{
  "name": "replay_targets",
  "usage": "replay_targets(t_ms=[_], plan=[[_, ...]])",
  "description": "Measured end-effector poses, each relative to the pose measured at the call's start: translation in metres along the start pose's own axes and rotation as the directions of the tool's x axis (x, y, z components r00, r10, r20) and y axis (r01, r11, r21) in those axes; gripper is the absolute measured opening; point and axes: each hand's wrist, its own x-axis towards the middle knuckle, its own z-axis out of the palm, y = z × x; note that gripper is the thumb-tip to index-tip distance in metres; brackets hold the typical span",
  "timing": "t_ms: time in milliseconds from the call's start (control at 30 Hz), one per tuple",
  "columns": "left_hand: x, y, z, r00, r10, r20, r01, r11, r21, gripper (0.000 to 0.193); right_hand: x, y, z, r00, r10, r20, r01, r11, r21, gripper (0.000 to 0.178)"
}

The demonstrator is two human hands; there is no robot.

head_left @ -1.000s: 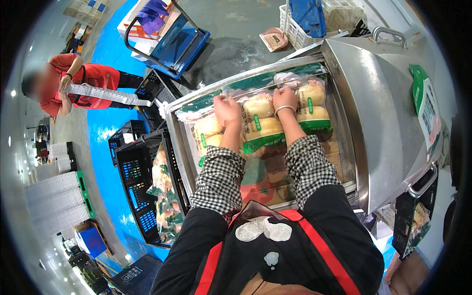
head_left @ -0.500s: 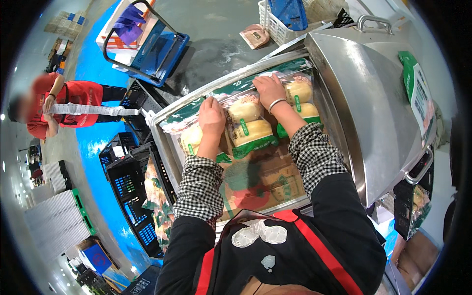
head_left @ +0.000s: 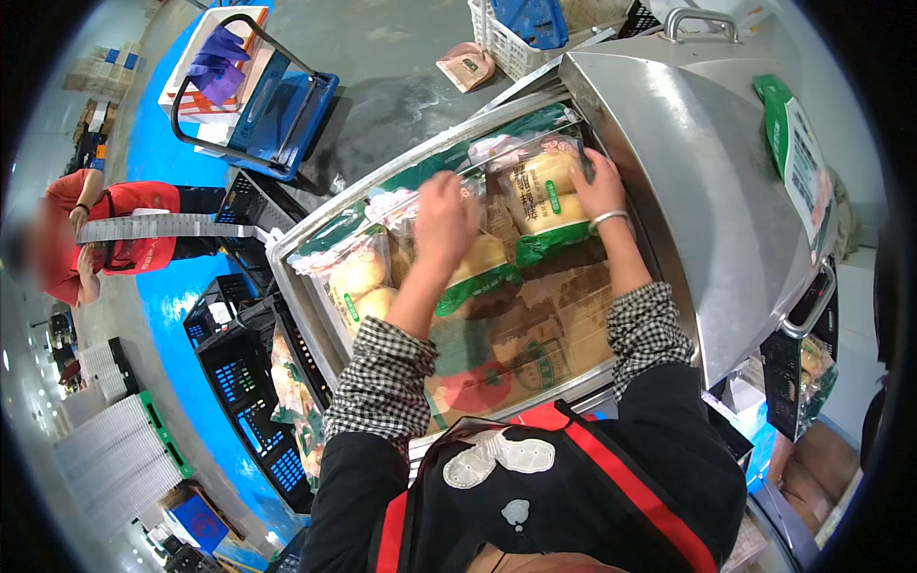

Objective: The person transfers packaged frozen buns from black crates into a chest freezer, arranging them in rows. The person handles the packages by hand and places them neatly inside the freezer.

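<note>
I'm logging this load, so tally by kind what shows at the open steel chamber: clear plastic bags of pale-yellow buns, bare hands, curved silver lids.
Clear plastic bags of pale-yellow buns: 3
Bare hands, left hand and right hand: 2
Curved silver lid: 1
Total: 6

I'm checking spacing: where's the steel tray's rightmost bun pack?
In the head view, the rightmost bun pack lies right of centre, at upper right in the steel tray, just left of the right hand.
</note>
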Motion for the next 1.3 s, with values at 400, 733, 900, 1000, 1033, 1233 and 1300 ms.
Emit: replay_targets(t_ms=[400, 733, 900, 1000, 1033, 1233, 1300], plan=[[-0.043, 0.082, 0.1, 0.729, -0.57, 0.379, 0.639, 0.765, -0.08, 0.074, -0.019, 0.042, -0.006, 0.798, 0.214, 0.563, -0.528, 0.699, 0.482, 0.06], [-0.05, 0.082, 0.105, 0.765, -0.505, 0.4, 0.595, 0.792, -0.139, 0.068, -0.022, 0.046, -0.02, 0.812, 0.202, 0.547, -0.484, 0.757, 0.438, 0.051], [-0.047, 0.084, 0.09, 0.803, -0.451, 0.389, 0.526, 0.844, -0.107, 0.075, -0.018, 0.044, -0.012, 0.826, 0.239, 0.51, -0.512, 0.696, 0.503, 0.047], [-0.042, 0.075, 0.078, 0.973, -0.201, 0.112, 0.203, 0.979, -0.003, 0.075, 0.006, 0.057, 0.015, 0.878, 0.222, 0.425, -0.463, 0.623, 0.631, 0.042], [-0.029, 0.067, 0.071, 0.983, -0.144, 0.11, 0.141, 0.989, 0.038, 0.074, 0.013, 0.047, 0.022, 0.879, 0.293, 0.377, -0.474, 0.629, 0.616, 0.036], [0.03, 0.011, 0.052, 0.951, 0.078, 0.298, -0.162, 0.949, 0.27, 0.067, 0.066, 0.047, 0.063, 0.836, 0.397, 0.379, -0.547, 0.548, 0.633, 0.03], [0.034, -0.002, 0.052, 0.921, 0.097, 0.378, -0.225, 0.924, 0.309, 0.07, 0.075, 0.058, 0.075, 0.838, 0.393, 0.378, -0.543, 0.527, 0.654, 0.029]])
